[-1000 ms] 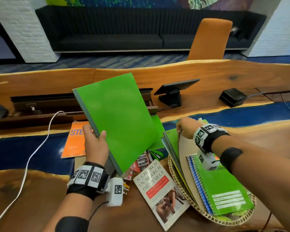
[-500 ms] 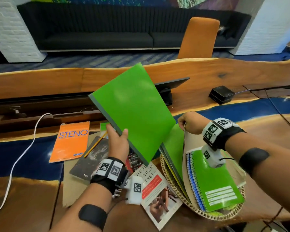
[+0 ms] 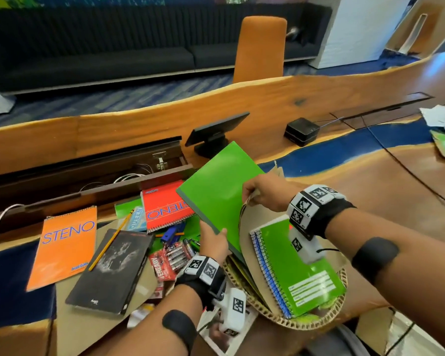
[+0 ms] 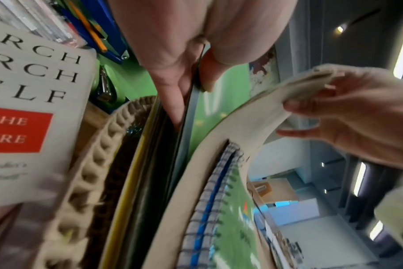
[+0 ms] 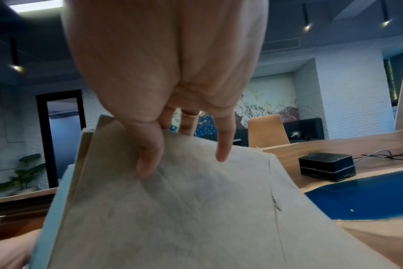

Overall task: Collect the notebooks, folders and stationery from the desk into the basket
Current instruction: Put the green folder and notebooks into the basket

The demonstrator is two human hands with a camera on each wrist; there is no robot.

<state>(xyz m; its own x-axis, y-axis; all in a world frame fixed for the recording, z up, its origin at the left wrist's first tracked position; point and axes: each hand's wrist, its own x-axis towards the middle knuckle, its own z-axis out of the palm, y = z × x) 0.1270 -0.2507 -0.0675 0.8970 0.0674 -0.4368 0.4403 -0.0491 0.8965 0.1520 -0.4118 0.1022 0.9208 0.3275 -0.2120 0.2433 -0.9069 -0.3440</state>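
My left hand (image 3: 213, 242) grips the lower edge of a green folder (image 3: 217, 191), thumb on its face, and the folder's bottom end sits in the gap at the left side of the woven basket (image 3: 316, 323). In the left wrist view the folder's grey spine (image 4: 189, 118) slides between upright items. My right hand (image 3: 263, 192) pinches the top of a tan cardboard sheet (image 3: 247, 235) and bends it rightward; the right wrist view shows my fingers (image 5: 150, 160) on that sheet (image 5: 196, 209). A green spiral notebook (image 3: 298, 268) leans inside the basket.
On the desk to the left lie an orange STENO pad (image 3: 64, 250), a red STENO pad (image 3: 165, 206), a dark book (image 3: 113, 268) with a pencil (image 3: 111, 240) across it, a battery pack (image 3: 170, 260), a blue stapler (image 3: 171, 233) and a paperback (image 4: 23, 109). A small monitor (image 3: 216, 129) and black box (image 3: 302, 131) stand behind.
My left hand has brought the green folder down and to the right, from raised above the desk into the basket's left gap. My right hand keeps holding the cardboard sheet back.
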